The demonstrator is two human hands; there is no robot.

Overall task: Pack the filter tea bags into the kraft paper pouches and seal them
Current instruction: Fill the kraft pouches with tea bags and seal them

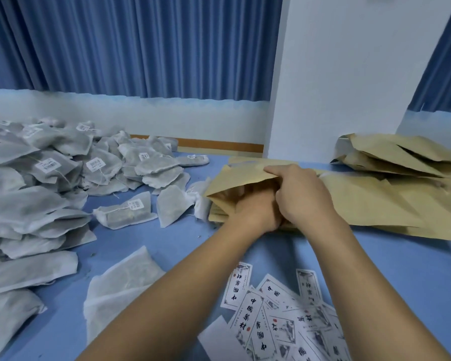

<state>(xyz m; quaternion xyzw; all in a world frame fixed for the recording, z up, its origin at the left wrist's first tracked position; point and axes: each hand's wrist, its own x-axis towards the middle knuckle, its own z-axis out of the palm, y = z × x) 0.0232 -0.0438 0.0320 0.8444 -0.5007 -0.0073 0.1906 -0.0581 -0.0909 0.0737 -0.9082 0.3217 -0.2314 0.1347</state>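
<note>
An open kraft paper pouch lies on top of a spread of flat kraft pouches at the middle of the blue table. My right hand pinches the pouch's upper lip and lifts it. My left hand reaches into the mouth; its fingers are hidden inside, so I cannot tell whether it holds anything. A large heap of white filter tea bags with paper tags fills the left side. Loose tea bags lie just left of the pouch.
More kraft pouches are piled at the back right against a white pillar. Several printed white labels are scattered at the front right. A tea bag lies under my left forearm. Blue curtains hang behind the table.
</note>
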